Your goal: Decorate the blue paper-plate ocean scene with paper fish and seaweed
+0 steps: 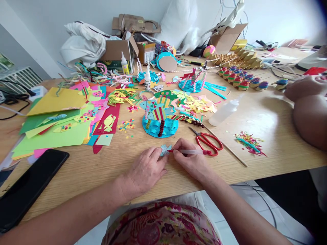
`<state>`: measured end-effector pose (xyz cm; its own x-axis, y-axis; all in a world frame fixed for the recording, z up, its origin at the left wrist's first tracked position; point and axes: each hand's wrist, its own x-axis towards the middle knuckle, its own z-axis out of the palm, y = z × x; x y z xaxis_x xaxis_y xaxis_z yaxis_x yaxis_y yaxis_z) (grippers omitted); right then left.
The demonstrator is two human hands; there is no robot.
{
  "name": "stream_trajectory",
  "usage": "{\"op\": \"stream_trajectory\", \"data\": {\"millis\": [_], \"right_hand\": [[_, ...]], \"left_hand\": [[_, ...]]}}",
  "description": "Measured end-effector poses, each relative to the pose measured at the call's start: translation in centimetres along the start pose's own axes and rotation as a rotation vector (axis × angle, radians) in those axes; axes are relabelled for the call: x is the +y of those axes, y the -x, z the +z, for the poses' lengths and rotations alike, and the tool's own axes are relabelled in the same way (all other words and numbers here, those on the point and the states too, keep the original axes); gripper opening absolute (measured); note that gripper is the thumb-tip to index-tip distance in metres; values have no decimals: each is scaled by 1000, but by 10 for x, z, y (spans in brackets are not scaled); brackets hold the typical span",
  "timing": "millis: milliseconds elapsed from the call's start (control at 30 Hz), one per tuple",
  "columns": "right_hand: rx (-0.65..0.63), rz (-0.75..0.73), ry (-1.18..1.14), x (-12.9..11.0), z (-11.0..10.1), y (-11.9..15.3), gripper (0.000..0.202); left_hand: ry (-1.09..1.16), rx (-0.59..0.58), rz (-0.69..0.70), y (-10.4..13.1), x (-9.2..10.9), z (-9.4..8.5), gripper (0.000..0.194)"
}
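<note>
A small light-blue paper fish (165,150) lies on the wooden table close to its front edge. The fingers of my left hand (148,166) press on its left side, partly covering it. My right hand (190,160) is closed around a white pen with red ends (195,152), its red tip touching or nearly touching the fish's right side. Just beyond my hands stands a round blue base (160,128) with striped paper fish (159,114) and curled stems on it. Red-handled scissors (208,143) lie open right of my right hand.
Coloured paper sheets (56,119) and a black phone (33,187) are at left. A wooden stick (230,149), a clear squeeze bottle (224,112) and a tinsel-like scrap pile (249,143) lie right. Glue bottles (147,80) stand behind. Another person's arm (310,115) rests at far right.
</note>
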<state>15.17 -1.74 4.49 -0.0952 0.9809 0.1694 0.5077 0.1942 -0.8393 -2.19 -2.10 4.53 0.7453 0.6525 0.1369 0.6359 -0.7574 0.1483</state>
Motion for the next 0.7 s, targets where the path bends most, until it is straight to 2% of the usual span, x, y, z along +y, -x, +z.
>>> {"op": "stream_trajectory", "data": {"millis": [267,700], "right_hand": [[47,3,-31,0,0,0,9],[7,8,-8,-1,-1,1,9]], "left_hand": [[5,-2,-1,0,0,1,37],[5,8,3,0,0,0,33]]}}
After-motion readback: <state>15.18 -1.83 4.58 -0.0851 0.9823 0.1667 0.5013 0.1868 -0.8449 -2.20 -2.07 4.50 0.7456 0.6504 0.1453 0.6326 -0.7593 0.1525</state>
